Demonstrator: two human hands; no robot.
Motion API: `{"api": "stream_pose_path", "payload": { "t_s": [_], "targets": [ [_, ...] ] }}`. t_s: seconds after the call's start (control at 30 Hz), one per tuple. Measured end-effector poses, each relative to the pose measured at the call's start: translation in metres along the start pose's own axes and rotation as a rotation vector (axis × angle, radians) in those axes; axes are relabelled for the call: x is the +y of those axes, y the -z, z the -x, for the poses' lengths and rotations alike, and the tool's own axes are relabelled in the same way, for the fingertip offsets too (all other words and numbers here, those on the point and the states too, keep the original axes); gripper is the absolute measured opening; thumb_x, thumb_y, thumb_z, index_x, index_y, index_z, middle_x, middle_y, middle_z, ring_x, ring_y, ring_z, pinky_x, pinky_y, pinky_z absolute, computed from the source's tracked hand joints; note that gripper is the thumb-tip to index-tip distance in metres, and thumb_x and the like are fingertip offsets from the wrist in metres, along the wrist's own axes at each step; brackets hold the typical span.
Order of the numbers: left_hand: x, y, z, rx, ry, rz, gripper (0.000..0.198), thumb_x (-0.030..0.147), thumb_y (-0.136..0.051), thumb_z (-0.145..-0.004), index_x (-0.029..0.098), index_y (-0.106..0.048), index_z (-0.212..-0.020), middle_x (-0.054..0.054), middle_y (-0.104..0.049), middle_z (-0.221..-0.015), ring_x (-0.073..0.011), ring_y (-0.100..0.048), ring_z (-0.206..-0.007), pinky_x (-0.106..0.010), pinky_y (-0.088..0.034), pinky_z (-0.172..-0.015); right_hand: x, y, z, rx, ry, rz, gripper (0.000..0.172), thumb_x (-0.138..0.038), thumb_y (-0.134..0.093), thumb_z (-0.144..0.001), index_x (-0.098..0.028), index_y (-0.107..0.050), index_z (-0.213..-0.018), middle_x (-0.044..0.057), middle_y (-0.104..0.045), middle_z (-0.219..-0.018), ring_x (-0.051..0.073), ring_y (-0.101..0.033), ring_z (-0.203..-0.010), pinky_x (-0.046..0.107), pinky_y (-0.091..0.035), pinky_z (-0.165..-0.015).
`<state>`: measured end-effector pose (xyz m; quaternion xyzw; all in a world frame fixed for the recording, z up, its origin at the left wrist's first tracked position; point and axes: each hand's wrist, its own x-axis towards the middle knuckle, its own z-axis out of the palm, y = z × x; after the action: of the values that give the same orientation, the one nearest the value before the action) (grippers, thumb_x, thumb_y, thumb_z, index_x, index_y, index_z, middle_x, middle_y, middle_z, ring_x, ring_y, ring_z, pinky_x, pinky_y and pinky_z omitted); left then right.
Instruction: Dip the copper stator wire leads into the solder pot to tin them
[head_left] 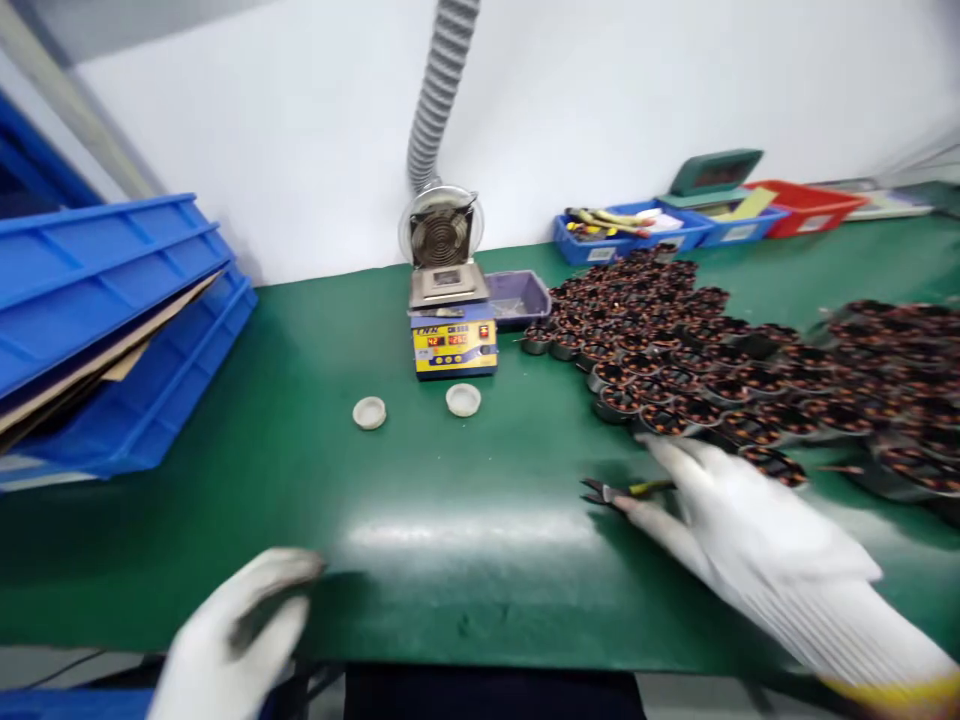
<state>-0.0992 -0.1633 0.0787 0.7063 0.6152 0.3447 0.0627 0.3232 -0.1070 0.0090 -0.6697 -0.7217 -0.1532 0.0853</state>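
My left hand [236, 635], in a white glove, is above the table's front edge at lower left. Its thumb and fingers are apart with nothing between them. On the right, my white-gloved right hand [739, 515] holds a pair of wire cutters [604, 493], jaws pointing left, a yellow handle showing between thumb and fingers. Its fingertips reach the near edge of a large group of round black motor stators with copper windings [697, 385]. Motion blur softens both hands, and the palm side of the right one is hidden.
A yellow-blue solder pot [454, 345] stands mid-table under a ribbed exhaust hose [442, 90]. Two small white dishes [369, 413] lie before it, a purple tray [517, 298] behind. Blue crates [112, 330] lean at left; blue bins [600, 248] and a red bin [814, 208] line the wall.
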Motion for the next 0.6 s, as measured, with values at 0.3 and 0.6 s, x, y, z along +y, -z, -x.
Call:
{"api": "stream_pose_path", "payload": {
  "t_s": [0.3,0.6],
  "targets": [
    [0.085,-0.132,-0.078,-0.524,-0.05,0.507,0.023,0.029,-0.066,-0.079,0.017,-0.073,-0.098,-0.009,-0.076,-0.103,-0.0244,-0.07,-0.101,-0.039,-0.053,-0.098,0.005,-0.014,-0.087,0.001,0.024,0.171,0.048,-0.02,-0.052,-0.086,-0.016,-0.062,-0.133,0.016,-0.069,-0.116,0.034,-0.059,-0.115,0.058,-0.031,-0.11],
    [0.056,-0.169,-0.072,-0.64,0.798,1.297,0.071,0.073,-0.055,-0.08,0.016,-0.053,-0.122,-0.015,-0.069,-0.108,-0.0176,-0.065,-0.054,-0.028,-0.046,-0.043,-0.078,-0.001,-0.065,0.235,0.28,-0.276,0.043,-0.028,-0.053,-0.084,-0.021,-0.065,-0.125,0.011,-0.071,-0.104,0.033,-0.06,-0.108,0.058,-0.04,-0.106]
  ]
}}
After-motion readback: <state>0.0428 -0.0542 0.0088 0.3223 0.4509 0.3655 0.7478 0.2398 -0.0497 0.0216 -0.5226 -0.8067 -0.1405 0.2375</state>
